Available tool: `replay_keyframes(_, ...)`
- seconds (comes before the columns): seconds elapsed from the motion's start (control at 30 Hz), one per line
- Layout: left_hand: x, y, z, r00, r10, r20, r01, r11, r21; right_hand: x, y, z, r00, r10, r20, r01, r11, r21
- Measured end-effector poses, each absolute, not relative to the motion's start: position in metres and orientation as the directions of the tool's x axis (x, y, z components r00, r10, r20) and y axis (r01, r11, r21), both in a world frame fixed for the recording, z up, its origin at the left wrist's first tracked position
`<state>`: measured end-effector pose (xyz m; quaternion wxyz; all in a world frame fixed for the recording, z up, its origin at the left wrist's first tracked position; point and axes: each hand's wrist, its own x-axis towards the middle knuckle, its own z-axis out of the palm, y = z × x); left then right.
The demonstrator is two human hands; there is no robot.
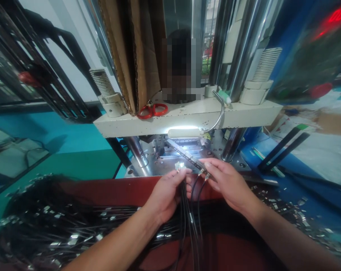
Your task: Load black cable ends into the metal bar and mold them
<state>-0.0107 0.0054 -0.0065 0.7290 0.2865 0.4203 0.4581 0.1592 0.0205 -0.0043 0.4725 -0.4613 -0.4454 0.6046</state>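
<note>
My left hand [167,194] is closed round several thin black cables [185,214], whose shiny metal ends [179,165] stick up past the thumb. The cables hang down over the red-brown bench edge. In my right hand [229,183], the fingers pinch the near end of a slim dark metal bar [186,155]. The bar slants up and left, its far tip under the lit lamp of the press. Two brassy cable ends [203,174] sit at the bar's near end beside my right fingertips, with their black leads curving down. Whether they are fixed to the bar I cannot tell.
Ahead stands a press with a cream crossbeam [187,118], carrying red-handled scissors [152,111] and a lamp [184,133]. Steel posts flank the die bed [148,167]. A heap of black cables [46,222] lies left; small metal scraps [294,212] lie right.
</note>
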Motion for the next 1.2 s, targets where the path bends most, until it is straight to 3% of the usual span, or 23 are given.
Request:
replay_keyframes(0.2, -0.011, 0.008, -0.008, 0.231, 0.904, -0.36, -0.476, 0.428, 0.768, 0.159, 0.022, -0.006, -0.132, 0.981, -0.142, -0.15, -0.162, -0.975)
replay_keyframes(0.6, -0.001, 0.007, -0.009, 0.175, 0.941, -0.291, -0.212, 0.324, 0.922, 0.159, 0.02, -0.01, -0.207, 0.971, -0.118, -0.048, -0.13, -0.99)
replay_keyframes(1.2, -0.006, 0.007, -0.011, 0.301, 0.886, -0.353, -0.323, 0.443, 0.836, 0.161, 0.02, -0.016, -0.196, 0.98, 0.04, 0.198, 0.079, -0.977)
